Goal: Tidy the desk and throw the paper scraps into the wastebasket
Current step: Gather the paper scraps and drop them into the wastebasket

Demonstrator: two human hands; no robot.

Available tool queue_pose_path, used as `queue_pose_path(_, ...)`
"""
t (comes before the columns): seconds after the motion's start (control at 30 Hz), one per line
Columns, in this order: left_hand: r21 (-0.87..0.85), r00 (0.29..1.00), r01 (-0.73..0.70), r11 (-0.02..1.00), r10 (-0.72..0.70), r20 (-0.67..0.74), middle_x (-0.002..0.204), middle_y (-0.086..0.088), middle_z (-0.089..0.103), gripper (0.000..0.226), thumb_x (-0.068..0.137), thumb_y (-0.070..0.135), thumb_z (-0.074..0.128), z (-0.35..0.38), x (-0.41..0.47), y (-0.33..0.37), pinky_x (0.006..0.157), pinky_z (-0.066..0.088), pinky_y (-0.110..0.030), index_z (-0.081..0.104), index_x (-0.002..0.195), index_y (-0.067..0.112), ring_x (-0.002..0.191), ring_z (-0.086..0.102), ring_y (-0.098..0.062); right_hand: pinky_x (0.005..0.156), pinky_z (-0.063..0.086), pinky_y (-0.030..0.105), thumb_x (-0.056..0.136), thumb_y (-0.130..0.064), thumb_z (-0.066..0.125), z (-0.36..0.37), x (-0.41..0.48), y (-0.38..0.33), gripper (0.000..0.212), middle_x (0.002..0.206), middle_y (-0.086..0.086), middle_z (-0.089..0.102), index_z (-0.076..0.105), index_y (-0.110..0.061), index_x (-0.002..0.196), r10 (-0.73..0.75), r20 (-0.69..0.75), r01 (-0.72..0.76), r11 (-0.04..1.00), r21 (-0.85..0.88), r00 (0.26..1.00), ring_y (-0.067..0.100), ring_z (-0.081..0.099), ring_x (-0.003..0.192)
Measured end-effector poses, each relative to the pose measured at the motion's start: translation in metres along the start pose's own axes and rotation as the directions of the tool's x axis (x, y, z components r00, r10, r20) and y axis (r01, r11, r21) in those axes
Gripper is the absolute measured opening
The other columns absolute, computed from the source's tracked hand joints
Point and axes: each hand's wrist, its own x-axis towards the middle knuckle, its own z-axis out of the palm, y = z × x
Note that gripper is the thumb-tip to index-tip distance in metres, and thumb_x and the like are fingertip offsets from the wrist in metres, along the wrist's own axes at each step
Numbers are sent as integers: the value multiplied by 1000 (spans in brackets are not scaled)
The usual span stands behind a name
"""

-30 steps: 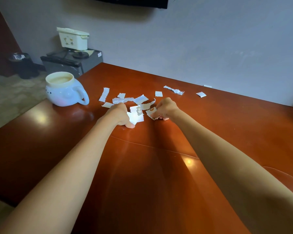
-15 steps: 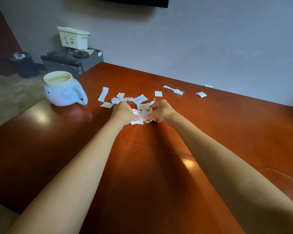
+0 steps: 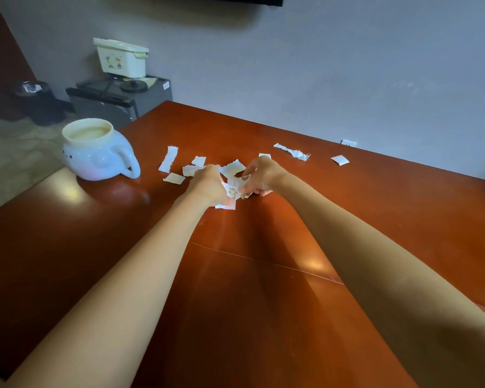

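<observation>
Two bare forearms are reaching out from the near edge across the glossy reddish-brown wooden desk (image 3: pixel 263 317), converging toward its middle. The left hand (image 3: pixel 209 186) is curling closed, its fingers clutching a small bunch of torn white paper scraps (image 3: pixel 230 196) whose lower corner is touching the desk. The right hand (image 3: pixel 259 175) is sitting just beside it, its fingertips pinching printed pieces of that same bunch, so both hands are gripping paper between them.

Just beyond the hands, more loose white scraps are lying flat on the desk: a small tan-tinged piece (image 3: pixel 174 178), a long narrow strip (image 3: pixel 168 159) and a little square bit (image 3: pixel 198 161) to the left. Farther right, a crumpled twisted strip of paper (image 3: pixel 291 151) and a separate small white square (image 3: pixel 340 160) are resting well apart from the hands.

At the desk's left side a round pale-blue ceramic mug with a big handle (image 3: pixel 98 155) is standing upright.

Past the desk, on the floor by the grey wall, a dark cabinet (image 3: pixel 118 102) is carrying a cream plastic box (image 3: pixel 121 58), and a black wastebasket (image 3: pixel 37 100) is standing in the far left corner, well away from the scraps.
</observation>
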Motion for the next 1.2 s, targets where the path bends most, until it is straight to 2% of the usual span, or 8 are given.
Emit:
queue_pose_path(0.2, 40, 1000, 17, 999, -16, -19, 124, -16, 57, 59, 85, 18, 68, 3, -2, 5, 70, 50, -24, 42, 137, 6, 110, 59, -28, 41, 41, 13, 82, -11, 70, 3, -5, 5, 24, 61, 4, 51, 63, 0, 102, 66, -46, -68, 997, -30, 997, 12, 46, 49)
queue_pose_path(0.33, -118, 998, 14, 993, -21, -54, 121, -16, 60, 42, 83, 9, 68, 8, -13, 7, 47, 34, -16, 55, 123, 4, 104, 62, -28, 43, 41, 14, 83, -10, 68, 0, -23, 21, 32, 62, 4, 51, 63, 6, 111, 96, -88, -86, 990, 107, 992, 12, 46, 50)
queue_pose_path(0.63, -451, 982, -189, 872, 167, -89, 116, -9, 61, 32, 85, 14, 67, 37, -83, 78, 56, 39, -16, 58, 115, 9, 93, 56, -17, 52, 39, 21, 86, -7, 62, -44, -143, 96, 26, 67, 8, 54, 62, 13, 102, 160, -357, -1, 914, 406, 920, 13, 47, 56)
queue_pose_path(0.8, -574, 916, -306, 760, 399, 40, 92, 1, 55, 7, 92, 16, 57, 87, -165, 172, 54, 41, -17, 53, 98, 17, 77, 58, -13, 49, 38, 15, 86, -12, 63, -79, -259, 162, 10, 67, 1, 55, 60, -2, 87, 268, -575, 50, 878, 477, 773, 9, 48, 54)
queue_pose_path(0.9, -613, 854, -340, 713, 508, 117, 95, -3, 62, 11, 94, 18, 53, 126, -223, 223, 52, 45, -17, 57, 104, 15, 74, 66, -16, 50, 36, 18, 83, -6, 64, -92, -336, 209, 4, 62, 1, 54, 61, -3, 84, 359, -679, 79, 849, 523, 640, 5, 45, 47)
queue_pose_path(1.0, -662, 762, -343, 667, 609, 220, 103, -9, 67, 19, 94, 19, 53, 174, -287, 271, 54, 50, -20, 59, 110, 11, 78, 69, -22, 46, 35, 15, 82, -2, 64, -95, -416, 261, 12, 50, -6, 55, 60, -6, 72, 472, -728, 69, 815, 576, 497, 0, 43, 39)
queue_pose_path(1.1, -702, 647, -319, 637, 688, 330, 87, -8, 65, 8, 93, 15, 54, 219, -352, 308, 53, 50, -24, 60, 98, 14, 67, 66, -22, 45, 35, 13, 82, 0, 63, -88, -490, 309, 26, 48, -5, 55, 56, -14, 61, 577, -736, 38, 778, 628, 354, 0, 42, 35)
queue_pose_path(1.2, -713, 530, -318, 625, 740, 413, 83, -14, 65, 13, 91, 8, 53, 264, -413, 335, 54, 49, -27, 60, 82, 14, 61, 63, -28, 49, 35, 18, 83, 0, 61, -76, -555, 349, 10, 60, 6, 55, 63, -3, 74, 676, -704, 34, 716, 698, 218, 9, 44, 45)
